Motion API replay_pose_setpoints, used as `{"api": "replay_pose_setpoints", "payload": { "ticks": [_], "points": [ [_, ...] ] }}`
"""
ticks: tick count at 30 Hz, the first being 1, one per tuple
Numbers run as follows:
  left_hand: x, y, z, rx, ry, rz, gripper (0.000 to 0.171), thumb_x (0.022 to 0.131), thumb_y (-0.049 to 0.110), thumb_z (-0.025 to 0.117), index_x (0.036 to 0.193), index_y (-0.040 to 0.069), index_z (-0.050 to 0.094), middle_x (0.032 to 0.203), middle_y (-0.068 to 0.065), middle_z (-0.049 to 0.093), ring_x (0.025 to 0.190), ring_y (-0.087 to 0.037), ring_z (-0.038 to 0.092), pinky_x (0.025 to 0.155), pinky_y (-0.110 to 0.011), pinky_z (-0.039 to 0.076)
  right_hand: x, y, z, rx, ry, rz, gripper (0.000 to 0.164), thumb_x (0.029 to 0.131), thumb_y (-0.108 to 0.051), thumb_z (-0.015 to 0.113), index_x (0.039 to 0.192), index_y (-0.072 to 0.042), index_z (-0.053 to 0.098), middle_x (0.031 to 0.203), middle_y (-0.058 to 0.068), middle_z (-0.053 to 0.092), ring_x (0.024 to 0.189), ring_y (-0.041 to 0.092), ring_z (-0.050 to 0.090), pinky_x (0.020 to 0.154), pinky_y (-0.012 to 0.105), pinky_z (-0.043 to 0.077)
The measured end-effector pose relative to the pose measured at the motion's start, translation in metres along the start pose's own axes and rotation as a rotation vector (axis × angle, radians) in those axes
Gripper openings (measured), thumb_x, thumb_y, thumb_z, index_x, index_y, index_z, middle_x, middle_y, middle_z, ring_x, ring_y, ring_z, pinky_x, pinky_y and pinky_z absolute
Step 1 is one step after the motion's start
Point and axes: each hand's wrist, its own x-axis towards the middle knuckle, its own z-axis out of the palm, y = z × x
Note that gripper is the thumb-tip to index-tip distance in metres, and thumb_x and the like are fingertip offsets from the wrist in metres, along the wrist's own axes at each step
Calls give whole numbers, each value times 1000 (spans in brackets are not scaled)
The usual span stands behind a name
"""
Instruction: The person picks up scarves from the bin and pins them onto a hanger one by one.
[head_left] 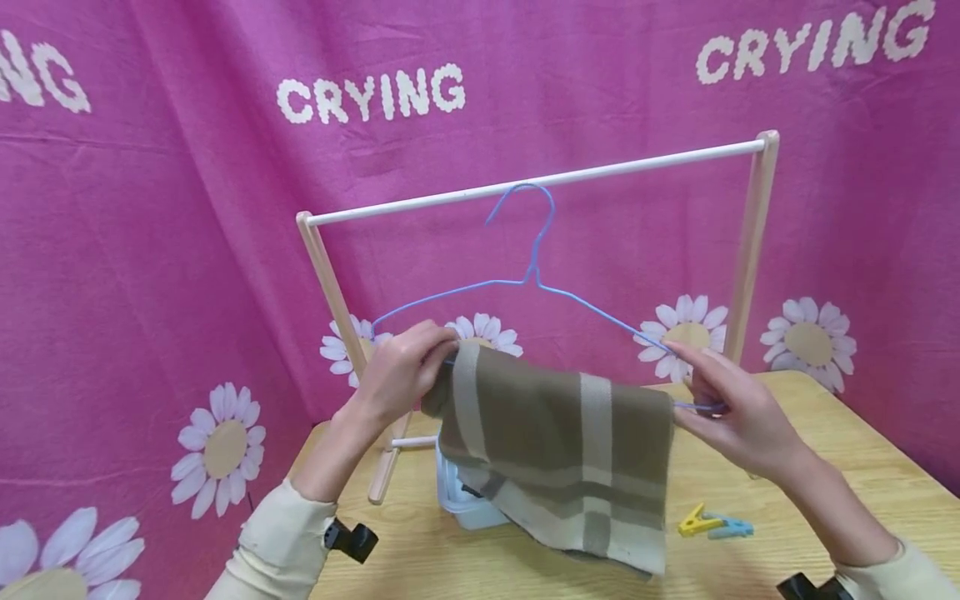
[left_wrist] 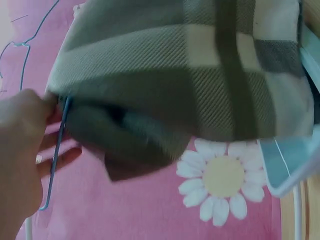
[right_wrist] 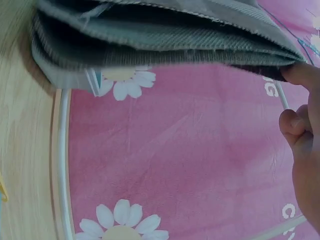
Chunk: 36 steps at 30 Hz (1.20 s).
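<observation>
A folded brown and beige checked scarf (head_left: pixel 540 417) hangs over the lower bar of a blue wire hanger (head_left: pixel 592 307). My left hand (head_left: pixel 401 371) pinches the scarf's upper left corner at the bar; in the left wrist view, the hanger wire passes by the fingers. At the other side, my right hand (head_left: pixel 738 408) grips the hanger's right end, index finger along the sloping arm and thumb at the lower bar. In the right wrist view, several layered scarf edges show beside the thumb. The hanger's hook overlaps the white rod (head_left: pixel 420 202) in the head view.
A wooden rack (head_left: pixel 753 242) carries the rod and stands on the wooden table (head_left: pixel 810 467). Partly behind the scarf sits a pale blue plastic box (head_left: pixel 476 512). Yellow (head_left: pixel 697 521) and blue (head_left: pixel 731 527) clothespins lie at the right. A pink curtain (head_left: pixel 600 100) surrounds the table.
</observation>
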Motion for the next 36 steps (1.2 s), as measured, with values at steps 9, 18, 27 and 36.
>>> {"api": "replay_pose_setpoints", "payload": {
  "ticks": [9,18,27,36],
  "points": [
    [3,-4,-1,171,-161,-466,13,95,18,66,96,9,75,85,-7,74,77,-24,68,74,-41,56,16,-17,5,-65,-35,-63,65,98,-43,58,123,17,57,65,-5,32,61,0,28,53,10,29],
    [-20,-14,-27,-230,-560,-306,25,87,26,76,109,14,71,88,5,69,80,-9,65,76,-29,54,9,-7,-1,-92,-14,-31,65,97,-43,58,122,17,57,67,-4,35,60,0,29,53,9,29],
    [-18,2,-9,-411,-261,-349,20,83,8,79,103,9,74,96,-3,74,89,-11,69,86,-36,57,-5,3,1,-98,-55,41,64,98,-45,56,130,11,56,72,-6,36,60,-4,28,52,10,31],
    [1,25,2,-467,211,-597,8,90,0,66,93,3,72,94,-10,64,79,-4,61,71,-15,48,8,-13,5,-83,-33,-42,66,96,-45,60,124,15,58,67,-5,32,62,-1,28,53,9,28]
  ]
}}
